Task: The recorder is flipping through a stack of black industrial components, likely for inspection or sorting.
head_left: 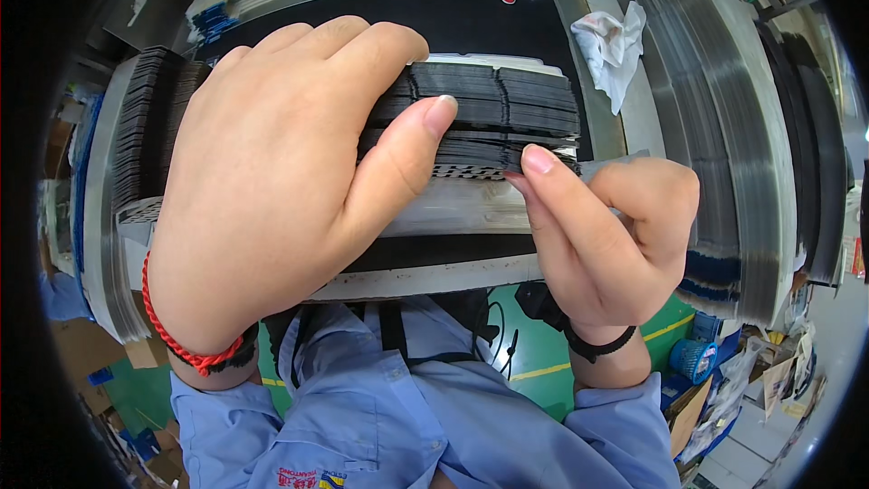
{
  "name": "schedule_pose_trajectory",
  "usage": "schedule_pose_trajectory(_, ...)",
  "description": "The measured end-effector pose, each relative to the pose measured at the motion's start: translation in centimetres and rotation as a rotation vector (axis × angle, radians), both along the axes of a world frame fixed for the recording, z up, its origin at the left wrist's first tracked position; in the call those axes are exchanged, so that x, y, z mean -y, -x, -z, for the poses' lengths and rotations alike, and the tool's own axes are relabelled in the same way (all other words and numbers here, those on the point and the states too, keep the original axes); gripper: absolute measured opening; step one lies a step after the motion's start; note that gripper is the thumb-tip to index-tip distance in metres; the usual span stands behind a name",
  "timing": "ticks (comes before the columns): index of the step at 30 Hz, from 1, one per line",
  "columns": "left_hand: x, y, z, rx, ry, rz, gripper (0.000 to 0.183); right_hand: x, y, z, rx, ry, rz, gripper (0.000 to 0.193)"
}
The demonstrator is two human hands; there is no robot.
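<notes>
While the left hand [272, 190] is clamping the black card stack [507, 118], the right hand [602, 235] is pinching its lower cards; most appear unsorted.

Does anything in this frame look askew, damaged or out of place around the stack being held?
The thick stack of thin black sheets under the left hand is uneven: its edges step in and out instead of lining up where the right hand fingers them. A crumpled white cloth lies loose beside it. No damage is visible.
</notes>
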State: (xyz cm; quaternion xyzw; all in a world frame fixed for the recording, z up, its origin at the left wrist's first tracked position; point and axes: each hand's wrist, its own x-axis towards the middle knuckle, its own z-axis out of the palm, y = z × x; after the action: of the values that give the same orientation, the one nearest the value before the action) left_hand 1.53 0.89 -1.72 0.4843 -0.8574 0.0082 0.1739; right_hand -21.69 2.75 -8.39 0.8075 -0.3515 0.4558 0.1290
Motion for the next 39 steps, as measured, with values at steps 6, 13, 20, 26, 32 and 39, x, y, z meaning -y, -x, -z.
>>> schedule_pose_trajectory(6,-0.01,-0.05,0.15,-0.006,0.027,-0.004,0.034,0.00,0.07,0.03,0.003,-0.008,-0.014,0.051)
schedule_pose_trajectory(13,-0.08,0.03,0.20,-0.015,0.036,-0.019,0.036,0.19,-0.05,0.43,0.023,0.021,-0.014,0.049)
schedule_pose_trajectory(20,-0.12,-0.02,0.39,-0.034,0.055,-0.024,0.037,0.20,-0.21,0.33,0.027,0.024,-0.005,0.047)
schedule_pose_trajectory(26,-0.15,-0.06,0.39,-0.021,0.059,-0.022,0.037,0.21,-0.28,0.50,0.032,0.034,0.004,0.047)
schedule_pose_trajectory(32,-0.16,-0.06,0.43,-0.021,0.052,-0.023,0.036,0.11,-0.20,0.37,0.009,0.034,0.008,0.047)
schedule_pose_trajectory(39,-0.15,-0.15,0.41,-0.015,0.052,-0.020,0.036,0.23,-0.14,0.63,0.016,0.048,0.010,0.048)
